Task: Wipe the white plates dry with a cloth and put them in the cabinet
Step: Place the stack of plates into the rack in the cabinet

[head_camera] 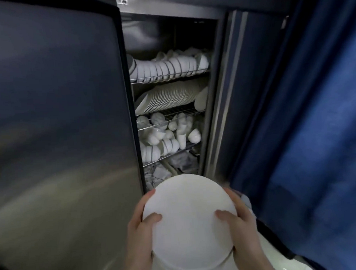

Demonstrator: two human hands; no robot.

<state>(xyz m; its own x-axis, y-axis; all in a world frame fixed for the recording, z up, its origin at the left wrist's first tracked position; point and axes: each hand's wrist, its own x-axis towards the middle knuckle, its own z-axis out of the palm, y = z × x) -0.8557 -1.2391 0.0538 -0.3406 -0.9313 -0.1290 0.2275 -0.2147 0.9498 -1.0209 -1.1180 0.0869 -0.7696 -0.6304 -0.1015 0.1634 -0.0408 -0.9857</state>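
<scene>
A person holds a white plate [190, 221] in both bare hands in front of an open cabinet [216, 87]. The left hand [139, 229] grips the plate's left edge, thumb lying across the top face and fingers curled around the rim and underneath. The right hand [239, 226] grips the right edge the same way, thumb on top and fingers wrapped around the rim. Both hands are closed firmly on the plate, which is held low and close to the body, roughly flat with its far edge tipped slightly toward the cabinet opening. A pale rim under the plate's near edge may be a second plate, but that cannot be told for sure. The cabinet's metal door [58, 120] stands swung open on the left. Inside are wire shelves: the top shelf carries a row of white bowls [169, 68] set on edge, the next shelf holds a row of white plates [171, 98] leaning on edge, and below that lie small white cups and bowls [169, 135] in a loose heap. A blue curtain [317, 127] hangs along the right side. A bit of pale cloth [245, 199] shows just behind the right hand.
</scene>
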